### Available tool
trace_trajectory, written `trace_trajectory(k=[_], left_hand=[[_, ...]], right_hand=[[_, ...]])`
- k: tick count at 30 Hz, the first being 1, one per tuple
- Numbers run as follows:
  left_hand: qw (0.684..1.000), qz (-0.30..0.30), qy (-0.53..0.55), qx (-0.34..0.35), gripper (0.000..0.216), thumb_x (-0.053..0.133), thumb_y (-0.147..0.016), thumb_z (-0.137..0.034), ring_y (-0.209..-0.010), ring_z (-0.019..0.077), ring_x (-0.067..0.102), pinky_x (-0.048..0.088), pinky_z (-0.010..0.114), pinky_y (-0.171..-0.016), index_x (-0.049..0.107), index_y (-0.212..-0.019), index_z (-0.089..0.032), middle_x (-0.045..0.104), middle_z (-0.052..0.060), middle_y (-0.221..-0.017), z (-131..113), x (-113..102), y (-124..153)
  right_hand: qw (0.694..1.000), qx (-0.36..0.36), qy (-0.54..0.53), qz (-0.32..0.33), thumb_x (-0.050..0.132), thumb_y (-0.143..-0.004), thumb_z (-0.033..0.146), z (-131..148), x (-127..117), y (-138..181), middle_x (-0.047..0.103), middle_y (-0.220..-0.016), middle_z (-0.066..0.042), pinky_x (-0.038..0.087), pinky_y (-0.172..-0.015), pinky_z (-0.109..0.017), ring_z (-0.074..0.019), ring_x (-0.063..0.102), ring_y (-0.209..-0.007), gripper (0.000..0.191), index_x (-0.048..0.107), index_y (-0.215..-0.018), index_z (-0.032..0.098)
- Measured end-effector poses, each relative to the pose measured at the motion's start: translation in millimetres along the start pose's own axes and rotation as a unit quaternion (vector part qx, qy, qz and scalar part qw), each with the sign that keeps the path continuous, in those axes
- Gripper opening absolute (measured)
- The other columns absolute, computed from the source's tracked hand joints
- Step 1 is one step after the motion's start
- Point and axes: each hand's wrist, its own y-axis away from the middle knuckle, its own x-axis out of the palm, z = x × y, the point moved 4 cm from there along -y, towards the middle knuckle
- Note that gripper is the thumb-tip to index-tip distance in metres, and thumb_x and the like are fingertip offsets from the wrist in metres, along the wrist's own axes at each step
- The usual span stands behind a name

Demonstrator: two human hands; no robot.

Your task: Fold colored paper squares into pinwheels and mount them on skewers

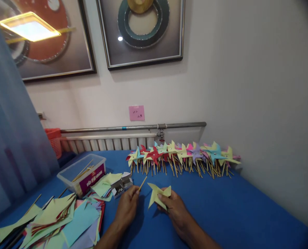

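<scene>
Between the thumb and fingers of my right hand [173, 204] is a pale yellow paper pinwheel [155, 195], its folded blades spread out. My left hand [129, 204] is closed round a thin wooden stick [143, 183], whose tip points up and right toward the pinwheel. Stick and pinwheel are apart. Just beyond my left hand sits a small open box [121, 185] with small dark and shiny pieces inside. Farther back, a long row of finished pinwheels [181, 154] on sticks lies in red, yellow, blue, purple and pink.
Stacks of coloured paper sheets [81, 218] cover the left of the blue table [221, 214]. Behind them stands a clear plastic bin [66, 176] holding sticks. A pipe [112, 129] and radiator run along the wall, a blue curtain [11, 138] hangs at left, and a red basket [55, 145] is near it.
</scene>
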Motion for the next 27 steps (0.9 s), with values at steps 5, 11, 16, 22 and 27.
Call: trace_trajectory(k=[5,11,16,22,27], left_hand=[[0.999,0.04,0.027,-0.009,0.02,0.054,-0.084,-0.042,-0.057,0.0177,0.045,0.033,0.029,-0.058,0.063,-0.075,-0.026,0.053,-0.002,-0.062,-1.4,12.5,3.0],[0.993,0.095,0.06,-0.034,0.019,0.056,-0.081,-0.039,-0.053,0.0149,0.041,0.032,0.028,-0.056,0.057,-0.069,-0.023,0.054,-0.002,-0.059,-5.0,29.0,11.0],[0.991,0.112,0.064,-0.046,0.019,0.053,-0.081,-0.039,-0.048,0.0132,0.039,0.03,0.028,-0.053,0.058,-0.074,-0.022,0.055,-0.003,-0.057,-3.2,33.2,14.3],[0.991,0.109,0.065,-0.048,0.02,0.052,-0.081,-0.039,-0.047,0.0126,0.04,0.031,0.027,-0.052,0.057,-0.073,-0.022,0.056,-0.002,-0.058,-2.1,34.6,15.9],[0.992,0.101,0.065,-0.044,0.019,0.052,-0.081,-0.039,-0.045,0.0118,0.038,0.03,0.027,-0.051,0.056,-0.072,-0.022,0.056,-0.003,-0.057,-0.6,37.6,16.2]], right_hand=[[1.0,-0.006,0.003,0.006,0.091,-0.062,0.041,2.3,0.0,2.0,0.069,-0.076,0.0,0.053,-0.067,-0.031,-0.0177,0.064,-0.068,0.043,0.065,-0.089,0.019],[1.0,-0.025,0.008,-0.001,0.092,-0.06,0.042,1.2,-3.4,-4.2,0.068,-0.073,0.001,0.049,-0.065,-0.03,-0.0167,0.061,-0.065,0.044,0.066,-0.088,0.019],[1.0,-0.004,-0.002,-0.017,0.092,-0.057,0.04,3.7,-6.1,-3.9,0.069,-0.076,0.001,0.052,-0.069,-0.03,-0.0187,0.063,-0.072,0.045,0.065,-0.088,0.02],[1.0,0.001,-0.009,-0.027,0.093,-0.056,0.039,3.2,-6.8,-2.7,0.07,-0.082,0.0,0.053,-0.07,-0.03,-0.0197,0.065,-0.077,0.048,0.066,-0.09,0.02],[1.0,0.0,-0.021,-0.016,0.094,-0.055,0.041,3.0,-5.2,-1.6,0.069,-0.081,0.0,0.052,-0.072,-0.031,-0.0191,0.064,-0.076,0.046,0.066,-0.086,0.02]])
